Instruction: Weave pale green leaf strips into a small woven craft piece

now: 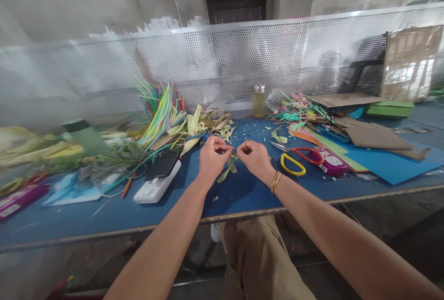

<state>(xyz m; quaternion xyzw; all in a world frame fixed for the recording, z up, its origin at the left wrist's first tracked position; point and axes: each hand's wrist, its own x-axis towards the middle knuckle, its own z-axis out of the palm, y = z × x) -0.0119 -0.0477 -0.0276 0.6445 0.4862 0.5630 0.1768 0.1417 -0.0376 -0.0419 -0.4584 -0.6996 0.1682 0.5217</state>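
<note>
My left hand (214, 155) is pinched closed over the middle of the blue table (225, 204). Facing it a short gap away, my right hand (255, 155), with a gold bracelet at the wrist, is also closed in a pinch. Whatever lies between the fingertips is too small to make out. Just below the fingers is a pale green strip (227, 170), like a piece of husk; I cannot tell whether it hangs from them or rests on the table. Scissors (293, 158) with red and yellow handles lie right of my right hand. Behind my left hand are dried husks (194, 126).
Colourful pipe-cleaner-like stems (161, 115) stand at back left. A white power bank (157, 189) lies under a black phone (163, 163). A bottle (258, 101) stands by the perforated metal screen (236, 59). Cardboard (374, 131) and blue paper (391, 163) cover the right side.
</note>
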